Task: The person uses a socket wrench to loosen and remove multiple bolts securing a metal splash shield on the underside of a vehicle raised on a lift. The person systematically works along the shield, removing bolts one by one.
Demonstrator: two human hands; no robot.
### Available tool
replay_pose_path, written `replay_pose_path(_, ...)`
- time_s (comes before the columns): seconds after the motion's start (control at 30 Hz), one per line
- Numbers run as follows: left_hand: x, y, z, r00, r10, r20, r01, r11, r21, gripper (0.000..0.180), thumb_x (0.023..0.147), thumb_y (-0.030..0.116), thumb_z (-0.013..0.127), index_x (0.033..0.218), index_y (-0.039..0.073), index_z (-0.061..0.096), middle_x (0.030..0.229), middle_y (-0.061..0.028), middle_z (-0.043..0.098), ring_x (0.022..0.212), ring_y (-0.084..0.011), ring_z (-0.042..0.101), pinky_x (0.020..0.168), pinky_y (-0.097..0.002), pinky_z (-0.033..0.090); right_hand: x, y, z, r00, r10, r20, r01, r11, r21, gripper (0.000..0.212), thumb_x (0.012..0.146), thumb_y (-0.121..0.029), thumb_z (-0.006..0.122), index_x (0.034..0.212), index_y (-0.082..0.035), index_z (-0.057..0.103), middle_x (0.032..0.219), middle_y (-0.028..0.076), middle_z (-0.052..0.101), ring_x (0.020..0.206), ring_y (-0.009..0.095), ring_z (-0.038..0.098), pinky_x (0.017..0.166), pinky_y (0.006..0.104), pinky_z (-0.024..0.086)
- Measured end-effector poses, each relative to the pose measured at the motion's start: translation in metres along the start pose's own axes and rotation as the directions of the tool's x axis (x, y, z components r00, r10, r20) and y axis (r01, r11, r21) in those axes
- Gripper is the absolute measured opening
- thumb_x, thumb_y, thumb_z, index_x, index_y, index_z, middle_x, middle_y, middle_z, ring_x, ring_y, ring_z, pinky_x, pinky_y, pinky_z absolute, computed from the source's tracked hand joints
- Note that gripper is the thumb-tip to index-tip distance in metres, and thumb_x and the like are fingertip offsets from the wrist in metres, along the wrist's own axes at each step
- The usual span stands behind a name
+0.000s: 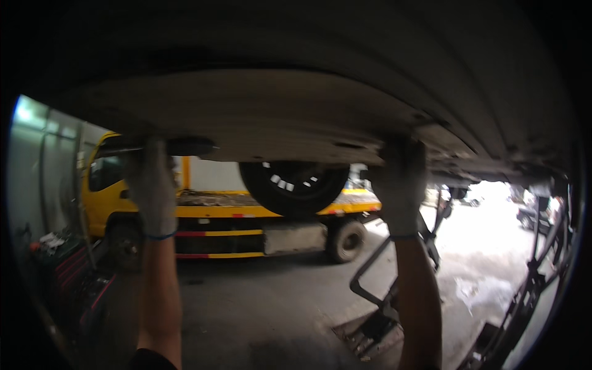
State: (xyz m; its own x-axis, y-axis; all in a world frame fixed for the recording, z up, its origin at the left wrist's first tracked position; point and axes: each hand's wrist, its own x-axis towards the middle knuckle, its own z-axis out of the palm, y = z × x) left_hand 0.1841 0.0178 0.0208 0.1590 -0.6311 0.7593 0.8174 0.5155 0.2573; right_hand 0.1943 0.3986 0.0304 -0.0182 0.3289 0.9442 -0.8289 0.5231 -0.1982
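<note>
I stand under a raised car and look up at its dirty underbody panel. Both my arms reach up to it. My left hand, in a grey work glove, presses against the panel's left edge beside a dark part. My right hand, also gloved, is pushed flat against the panel's right edge. Whether either hand grips a tool or a fastener is hidden by the gloves and the dark.
One wheel of the raised car hangs behind the panel. A yellow flatbed truck stands behind. A lift arm slants across the floor at right. A red tool cart stands at left. More lift framework is at far right.
</note>
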Motion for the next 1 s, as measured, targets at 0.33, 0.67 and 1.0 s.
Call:
replay_pose_path(0.33, -0.020, 0.044, 0.004, 0.999, 0.014, 0.052, -0.007, 0.990, -0.142, 0.052, 0.094, 0.050, 0.070, 0.121, 0.006, 0.061, 0.076, 0.0000, 0.062, 0.066, -0.0034, 0.063, 0.046, -0.0171, 0.048, 0.003, -0.002, 0.007, 0.995, -0.030, -0.097, 0.070, 0.894, 0.443, 0.013, 0.103, -0.019, 0.061, 0.106, -0.006, 0.061, 0.088, 0.005, 0.071, 0.071, 0.010, 0.066, 0.059, 0.0237, 0.052)
replay_pose_path(0.67, 0.003, 0.110, -0.040, 0.910, 0.415, -0.012, -0.415, 0.908, -0.061, 0.023, 0.094, 0.018, 0.070, 0.107, -0.002, 0.067, 0.086, -0.0058, 0.071, 0.073, -0.0105, 0.067, 0.064, -0.0271, 0.054, -0.003, -0.018, -0.002, 0.995, 0.018, -0.095, -0.014, 0.999, 0.050, 0.024, 0.104, -0.024, 0.055, 0.112, -0.002, 0.061, 0.088, 0.009, 0.072, 0.066, 0.010, 0.066, 0.054, 0.0260, 0.050)
replay_pose_path(1.0, 0.012, 0.125, -0.041, 0.977, 0.212, 0.030, -0.199, 0.952, -0.231, 0.035, 0.089, 0.036, 0.075, 0.103, 0.005, 0.067, 0.074, 0.0017, 0.063, 0.057, -0.0025, 0.058, 0.049, -0.0193, 0.043, -0.004, -0.015, 0.002, 0.993, -0.061, -0.104, 0.066, 0.997, 0.047, 0.023, 0.104, -0.024, 0.055, 0.113, -0.004, 0.061, 0.087, 0.008, 0.072, 0.063, 0.009, 0.061, 0.052, 0.0260, 0.047)
